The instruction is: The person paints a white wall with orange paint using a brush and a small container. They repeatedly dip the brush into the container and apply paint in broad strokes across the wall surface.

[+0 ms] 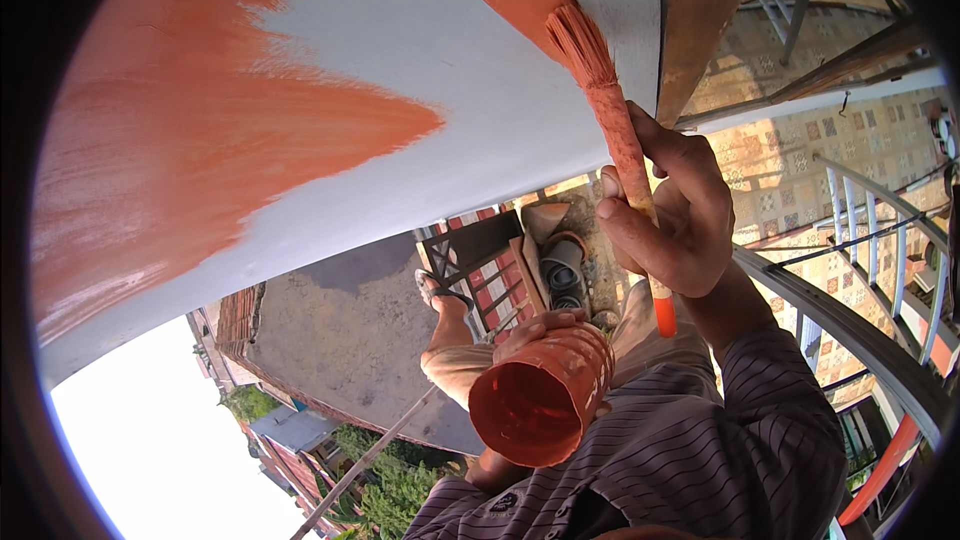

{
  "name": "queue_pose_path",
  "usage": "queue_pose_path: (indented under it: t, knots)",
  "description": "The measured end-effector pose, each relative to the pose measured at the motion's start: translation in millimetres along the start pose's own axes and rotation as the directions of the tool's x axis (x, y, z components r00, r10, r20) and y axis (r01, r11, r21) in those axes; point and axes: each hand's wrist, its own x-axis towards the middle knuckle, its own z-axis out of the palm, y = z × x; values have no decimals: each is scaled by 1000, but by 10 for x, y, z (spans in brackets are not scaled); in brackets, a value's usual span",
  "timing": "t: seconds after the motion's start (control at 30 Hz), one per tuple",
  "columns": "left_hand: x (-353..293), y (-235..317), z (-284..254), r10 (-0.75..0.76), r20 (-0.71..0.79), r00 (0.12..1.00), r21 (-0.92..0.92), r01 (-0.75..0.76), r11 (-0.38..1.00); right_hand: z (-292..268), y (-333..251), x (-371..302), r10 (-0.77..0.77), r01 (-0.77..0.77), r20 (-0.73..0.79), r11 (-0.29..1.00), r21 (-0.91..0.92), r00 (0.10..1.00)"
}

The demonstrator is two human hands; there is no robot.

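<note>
A paintbrush (pixel 620 130) coated in orange paint is pinched in my right hand (pixel 680 205), thumb and fingers closed round its handle. Its bristles touch the wall (pixel 400 50) at the lower end of an orange strip beside the wall's edge. Lower down, my left hand (pixel 540 330) grips an orange-smeared paint pot (pixel 540 395) around its side, and the mouth tilts toward me. Wet-looking paint coats the inside; how much it holds I cannot tell. A broad orange painted patch (pixel 200 130) with ragged brush edges covers the wall's left part, with pale bare wall between it and the strip.
Far below lies a patterned tile floor (pixel 800 155). A curved metal railing (pixel 860 325) runs along the right. My bare leg and sandalled foot (pixel 440 290) are near a dark metal grille (pixel 480 250). A thin pole (pixel 370 455) slants at lower left, above trees and rooftops.
</note>
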Motion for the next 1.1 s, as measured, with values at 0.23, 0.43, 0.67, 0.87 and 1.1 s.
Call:
queue_pose_path:
  t: [0.23,0.43,0.67,0.87,1.1]
  knots:
    - [25,-161,60,188,7,982,17,-188,982,93,122,30,-358,319,-106,907,-274,927]
    - [5,-235,108,271,-7,963,50,-270,962,165,119,37,-350,298,-197,921,-251,916]
    - [0,3,13,-127,6,992,-116,127,985,153,57,36,-309,264,-164,932,-247,937]
    - [7,-76,-14,178,87,980,184,-192,964,108,-53,44,-246,199,-152,941,-275,957]
    - [65,-272,41,353,59,934,12,-354,935,104,-120,12,-112,72,-155,966,-247,982]
